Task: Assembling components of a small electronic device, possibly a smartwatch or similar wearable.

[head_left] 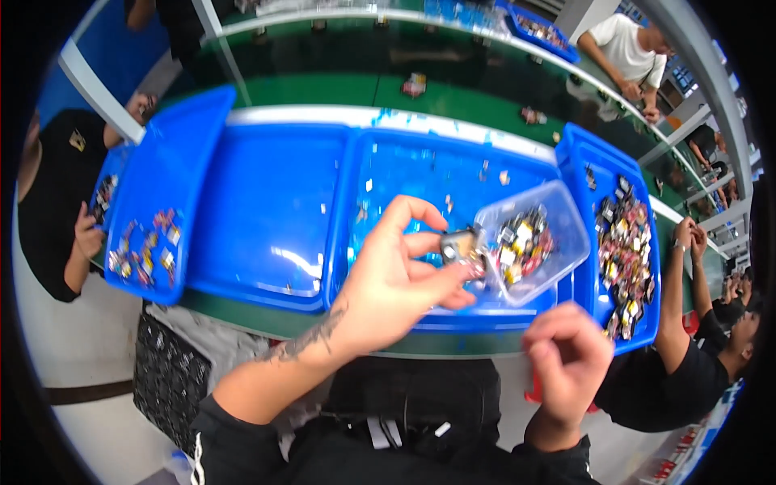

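Observation:
My left hand (396,279) is over the middle blue tray (388,153), its thumb and fingers closed on a small dark, squarish part (457,246) with a metallic and tan face. Just right of it stands a clear plastic box (572,238) in the tray, filled with small parts (524,246) in red, yellow, black and silver. In front of the box, near the tray's front edge, my right hand (570,356) is raised with its fingers curled in toward the thumb. Anything between those fingers is too small or blurred to make out.
At the right, a blue tray (570,162) holds a heap of small parts (626,250). Another blue tray (182,186) with a few parts tilts at the left, beside a flat blue tray (267,202). Beyond runs a green conveyor (323,90). Several people work around.

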`<state>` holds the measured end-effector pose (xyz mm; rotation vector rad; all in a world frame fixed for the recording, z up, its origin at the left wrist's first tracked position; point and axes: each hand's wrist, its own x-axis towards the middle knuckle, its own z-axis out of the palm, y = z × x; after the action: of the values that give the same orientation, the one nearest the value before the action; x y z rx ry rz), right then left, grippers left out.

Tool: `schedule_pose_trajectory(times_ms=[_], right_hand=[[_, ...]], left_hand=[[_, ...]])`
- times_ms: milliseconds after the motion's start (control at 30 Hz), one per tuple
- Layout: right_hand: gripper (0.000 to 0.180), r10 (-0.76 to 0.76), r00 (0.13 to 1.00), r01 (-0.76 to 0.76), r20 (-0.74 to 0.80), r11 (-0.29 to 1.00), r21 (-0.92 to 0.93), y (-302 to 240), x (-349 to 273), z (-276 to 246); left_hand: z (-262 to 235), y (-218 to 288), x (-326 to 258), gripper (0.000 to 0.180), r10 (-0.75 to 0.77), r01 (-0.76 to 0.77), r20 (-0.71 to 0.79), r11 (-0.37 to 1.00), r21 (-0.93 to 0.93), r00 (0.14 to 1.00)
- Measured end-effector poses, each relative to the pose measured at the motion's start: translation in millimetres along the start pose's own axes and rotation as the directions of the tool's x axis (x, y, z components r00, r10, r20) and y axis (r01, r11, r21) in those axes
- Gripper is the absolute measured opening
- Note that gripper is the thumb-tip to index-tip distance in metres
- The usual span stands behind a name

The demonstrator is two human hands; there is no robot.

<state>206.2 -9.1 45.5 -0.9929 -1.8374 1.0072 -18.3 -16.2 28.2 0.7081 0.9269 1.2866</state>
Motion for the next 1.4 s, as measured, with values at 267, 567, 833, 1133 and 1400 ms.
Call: schedule_pose_trajectory(times_ms=[267, 567, 833, 1133, 1400], right_hand=[[0.021, -0.066, 0.989, 0.048, -0.130, 0.989, -0.136, -2.0, 14.7, -6.6], [0.035, 0.114, 0.984, -0.089, -0.140, 0.981, 0.173, 3.8, 43.7, 13.6], [0.022, -0.179, 0.976, 0.171, -0.123, 0.983, -0.071, -3.0, 49.9, 14.0], [0.029, 0.118, 0.993, -0.114, -0.028, 0.987, 0.116, -5.9, 41.9, 2.0], [0.035, 0.140, 0.989, -0.135, -0.054, 0.987, 0.087, -3.7, 40.2, 7.7]], left_hand=[[23.2, 39.4, 33.1, 0.038, 0.059, -0.060, 0.015, 0.950, 0.308, 0.998], [42.2, 38.3, 8.2, 0.038, 0.116, -0.147, 0.091, 0.838, 0.526, 0.989], [35.7, 28.9, 0.8, 0.033, 0.025, -0.092, 0.153, 0.892, 0.443, 0.988], [30.8, 19.4, -0.6, 0.032, -0.017, -0.015, 0.113, 0.961, 0.275, 0.993], [34.0, 10.6, -0.2, 0.036, 0.175, -0.236, 0.174, 0.867, 0.438, 0.969]])
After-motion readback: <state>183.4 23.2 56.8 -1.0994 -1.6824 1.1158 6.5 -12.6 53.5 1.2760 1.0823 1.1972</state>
